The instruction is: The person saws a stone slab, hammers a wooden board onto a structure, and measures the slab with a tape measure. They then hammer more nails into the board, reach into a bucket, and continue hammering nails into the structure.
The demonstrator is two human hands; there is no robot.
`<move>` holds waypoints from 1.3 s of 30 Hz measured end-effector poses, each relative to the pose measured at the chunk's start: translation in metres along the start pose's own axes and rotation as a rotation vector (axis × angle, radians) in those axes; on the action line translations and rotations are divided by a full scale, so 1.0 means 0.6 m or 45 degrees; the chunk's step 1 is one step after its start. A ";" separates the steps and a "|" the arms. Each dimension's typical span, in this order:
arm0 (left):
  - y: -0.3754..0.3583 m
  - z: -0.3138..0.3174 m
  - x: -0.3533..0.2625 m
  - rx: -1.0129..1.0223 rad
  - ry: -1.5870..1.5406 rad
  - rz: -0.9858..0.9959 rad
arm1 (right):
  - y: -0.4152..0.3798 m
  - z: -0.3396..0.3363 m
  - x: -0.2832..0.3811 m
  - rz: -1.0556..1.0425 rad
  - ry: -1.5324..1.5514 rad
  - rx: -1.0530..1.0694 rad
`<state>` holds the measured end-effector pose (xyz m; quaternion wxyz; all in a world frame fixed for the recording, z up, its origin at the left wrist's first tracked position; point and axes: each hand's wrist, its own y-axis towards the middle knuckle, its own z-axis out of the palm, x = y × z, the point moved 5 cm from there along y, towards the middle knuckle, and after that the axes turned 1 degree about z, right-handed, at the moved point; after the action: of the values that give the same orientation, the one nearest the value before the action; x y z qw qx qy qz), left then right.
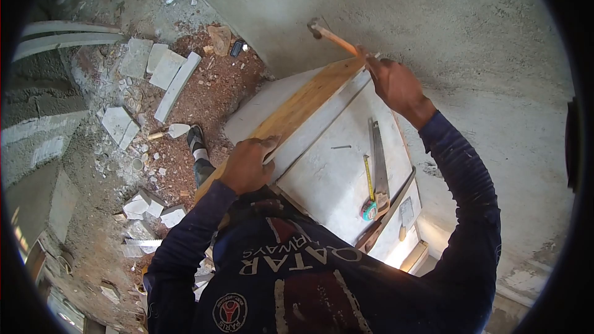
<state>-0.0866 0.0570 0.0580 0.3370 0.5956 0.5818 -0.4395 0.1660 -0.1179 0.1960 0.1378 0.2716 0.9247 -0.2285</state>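
Observation:
My right hand (399, 86) is closed around the orange handle of a hammer (337, 40), its head pointing left, near the bare wall. This hand is close to the far end of a long wooden board (309, 96), which lies slanted along the edge of a white surface (322, 179). My left hand (249, 162) is closed over the nearer part of that board, thumb and fingers at its edge. A nail-like metal piece (341, 147), a handsaw (378, 161) and a tape measure (369, 210) with its yellow blade drawn out lie on the white surface.
A grey plastered wall (482, 31) rises on the right and behind. Broken tiles or slabs (167, 68), rubble and a trowel (177, 130) cover the floor at left, near my foot (196, 138). Another long tool with a brown handle (369, 237) lies on the white surface's right side.

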 end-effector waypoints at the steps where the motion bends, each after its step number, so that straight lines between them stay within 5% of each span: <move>1: -0.001 0.001 0.002 -0.024 -0.020 0.010 | -0.001 0.005 -0.001 -0.011 0.024 -0.005; 3: 0.002 0.000 0.006 -0.061 -0.031 0.026 | -0.001 0.013 -0.008 -0.022 0.041 -0.025; 6: 0.003 0.000 0.007 -0.044 -0.011 0.023 | -0.017 0.048 -0.019 -0.022 -0.265 0.282; 8: 0.002 0.000 0.007 -0.015 0.020 -0.013 | -0.026 0.028 -0.012 -0.102 -0.225 -0.093; 15: 0.006 -0.003 0.014 -0.022 0.034 -0.006 | -0.024 0.050 -0.020 -0.090 -0.196 -0.050; 18: 0.005 -0.012 0.000 -0.001 -0.012 0.094 | -0.060 0.030 -0.024 0.312 0.317 -0.069; 21: 0.009 -0.018 0.007 0.249 -0.006 -0.153 | -0.141 0.024 -0.001 0.563 0.695 -0.368; 23: 0.003 -0.029 0.020 0.141 -0.358 -0.002 | -0.211 0.030 0.035 0.836 0.871 -0.554; 25: -0.002 -0.033 0.044 0.204 -0.591 -0.232 | -0.274 0.072 0.079 0.882 0.985 -0.647; 27: -0.004 -0.032 0.062 0.242 -0.836 -0.429 | -0.329 0.127 0.107 1.220 1.088 -0.527; 35: -0.042 -0.043 0.084 0.281 -0.798 -0.665 | -0.398 0.284 0.172 1.399 0.906 -0.539; 39: -0.052 -0.058 0.051 0.379 -0.378 -0.410 | -0.386 0.304 0.195 1.463 0.927 -0.514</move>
<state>-0.1145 0.1040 0.0470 0.2532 0.4673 0.5422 -0.6508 -0.0360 -0.3305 0.0757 -0.0336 0.7448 0.6466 0.1615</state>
